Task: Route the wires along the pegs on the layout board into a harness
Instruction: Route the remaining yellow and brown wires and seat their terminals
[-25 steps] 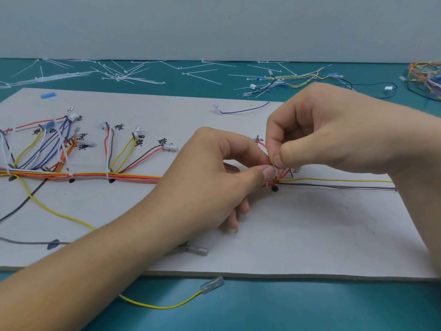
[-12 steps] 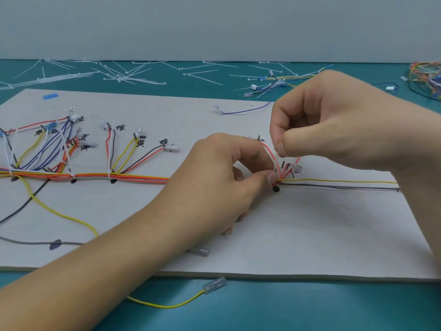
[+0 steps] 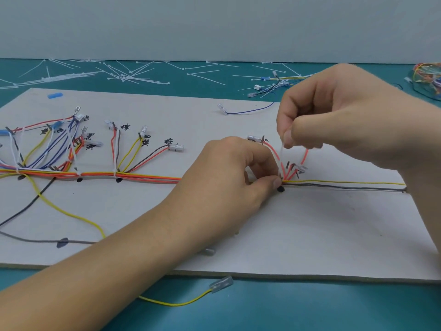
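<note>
A grey layout board (image 3: 310,235) lies on the teal table. A bundle of orange, red and yellow wires (image 3: 143,176) runs along its middle, tied at black marks, with branches fanning up to labelled terminals. My left hand (image 3: 229,177) pinches the bundle at a black mark (image 3: 280,189). My right hand (image 3: 334,120) pinches the tail of a white cable tie (image 3: 281,155) and holds it up from that spot. Red wires (image 3: 306,156) loop up beside the tie. A yellow wire (image 3: 346,181) and a grey wire (image 3: 346,188) run on to the right.
Several loose white cable ties (image 3: 124,76) lie on the table behind the board. Spare wires with connectors (image 3: 267,86) and a coloured wire coil (image 3: 429,76) sit at the back right. A yellow wire with a clear terminal (image 3: 220,284) hangs off the front edge.
My right hand has risen and drawn the tie's tail upward. My left hand has stayed on the bundle at the black mark.
</note>
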